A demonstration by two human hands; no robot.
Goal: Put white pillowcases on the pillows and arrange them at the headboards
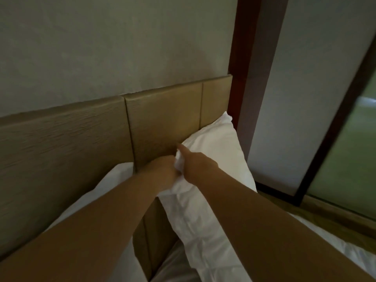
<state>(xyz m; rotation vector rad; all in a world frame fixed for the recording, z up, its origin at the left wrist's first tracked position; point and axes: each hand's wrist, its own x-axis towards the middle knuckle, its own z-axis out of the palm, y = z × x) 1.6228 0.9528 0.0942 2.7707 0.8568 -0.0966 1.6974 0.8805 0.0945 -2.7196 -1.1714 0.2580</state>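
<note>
Leaning against the tan wood-grain panelled headboard [162, 119] is a plump pillow in a white cotton pillowcase [215, 143], standing on its edge at the headboard's right end, right by the dark red wooden post [236, 58]. The pillowcase looks fully filled, with the pillow inside it. A second white pillow [114, 180] sits lower along the headboard, mostly hidden behind the arms. Both bare forearms reach out straight toward the headboard. The left hand [162, 169] is curled into a fist, bunching a wad of the pillowcase's corner fabric. The right hand [195, 161] sits just beside it on the same corner, index finger [183, 150] stretched out toward the headboard, other fingers curled out of sight, so can't tell their grip.
</note>
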